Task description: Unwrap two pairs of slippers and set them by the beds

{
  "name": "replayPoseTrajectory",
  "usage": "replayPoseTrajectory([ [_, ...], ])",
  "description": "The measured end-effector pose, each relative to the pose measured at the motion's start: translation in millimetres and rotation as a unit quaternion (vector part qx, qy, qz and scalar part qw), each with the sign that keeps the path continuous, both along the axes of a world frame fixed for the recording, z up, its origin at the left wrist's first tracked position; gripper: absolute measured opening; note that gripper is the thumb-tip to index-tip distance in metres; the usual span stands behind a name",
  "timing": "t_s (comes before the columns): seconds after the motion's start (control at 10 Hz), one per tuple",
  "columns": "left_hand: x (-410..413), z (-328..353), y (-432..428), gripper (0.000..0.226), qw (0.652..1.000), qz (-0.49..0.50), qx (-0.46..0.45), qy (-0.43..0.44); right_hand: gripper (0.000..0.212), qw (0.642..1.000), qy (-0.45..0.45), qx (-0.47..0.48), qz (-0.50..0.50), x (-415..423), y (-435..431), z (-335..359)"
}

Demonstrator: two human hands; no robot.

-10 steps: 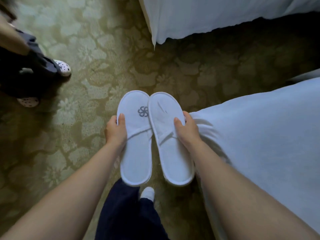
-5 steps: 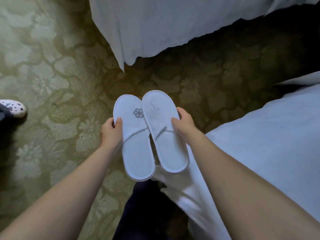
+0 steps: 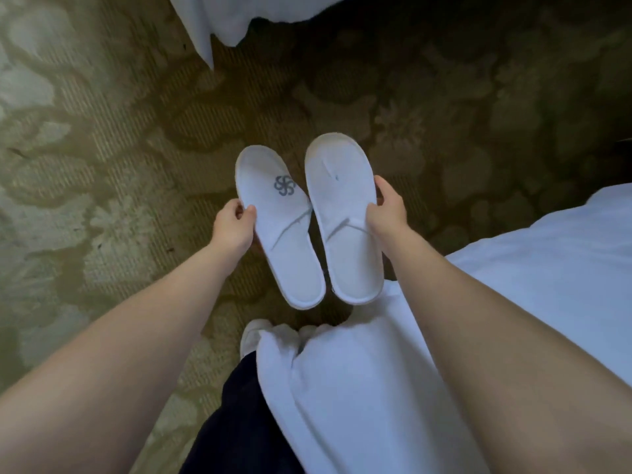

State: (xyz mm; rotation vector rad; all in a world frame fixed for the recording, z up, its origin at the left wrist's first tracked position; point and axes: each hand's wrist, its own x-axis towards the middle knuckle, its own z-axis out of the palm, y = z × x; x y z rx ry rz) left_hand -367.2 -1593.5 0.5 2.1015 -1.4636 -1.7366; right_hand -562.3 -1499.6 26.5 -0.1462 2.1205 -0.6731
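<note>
Two white unwrapped slippers hang side by side above the carpet, toes pointing away from me. The left slipper bears a grey pinwheel logo on its upper, and my left hand pinches its left edge. The right slipper is plain, and my right hand grips its right edge at the strap. The two slippers nearly touch along their inner sides. Both are held in the air, a little in front of my feet.
A white bed cover fills the right and drapes down to my legs. Another bed's white sheet corner hangs at the top. Green patterned carpet lies between the beds. My dark trouser leg and white shoe show below.
The view has swung right, so the other person's spotted shoe has left the frame. Both slippers have moved forward and apart slightly, the right one now higher than the left.
</note>
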Motion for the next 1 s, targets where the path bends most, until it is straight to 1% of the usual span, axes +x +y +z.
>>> replayPoseTrajectory([
  [0.1, 6, -42, 7, 0.037, 1.000, 0.006, 0.026, 0.007, 0.048, 1.000, 0.006, 0.007, 0.013, -4, 2, -44],
  [0.3, 7, -118, 24, 0.040, 0.994, 0.056, 0.088, 0.027, 0.044, 1.000, -0.005, 0.000, -0.012, -11, 11, -128],
  [0.4, 1, -149, 29, 0.038, 0.992, 0.063, 0.109, 0.021, 0.036, 1.000, -0.009, -0.010, -0.019, -9, 19, -168],
  [0.5, -2, -170, 33, 0.038, 0.990, 0.064, 0.127, 0.011, 0.034, 0.999, -0.006, -0.024, -0.031, -6, 26, -195],
  [0.6, -1, -184, 37, 0.037, 0.986, 0.023, 0.163, -0.008, 0.047, 0.999, -0.012, -0.006, -0.030, -3, 30, -211],
  [0.7, 1, -182, 39, 0.041, 0.984, -0.005, 0.174, -0.030, 0.060, 0.999, -0.021, 0.040, -0.021, -4, 32, -208],
  [0.8, 4, -158, 36, 0.043, 0.986, -0.059, 0.149, -0.054, 0.054, 0.995, -0.059, 0.069, 0.033, 0, 34, -186],
  [0.9, 4, -114, 32, 0.037, 0.976, -0.156, 0.138, -0.064, 0.046, 0.990, -0.092, 0.098, 0.054, 4, 34, -147],
  [1.0, -4, -53, 26, 0.028, 0.945, -0.289, 0.124, -0.085, 0.039, 0.988, -0.114, 0.088, 0.053, 16, 41, -96],
])
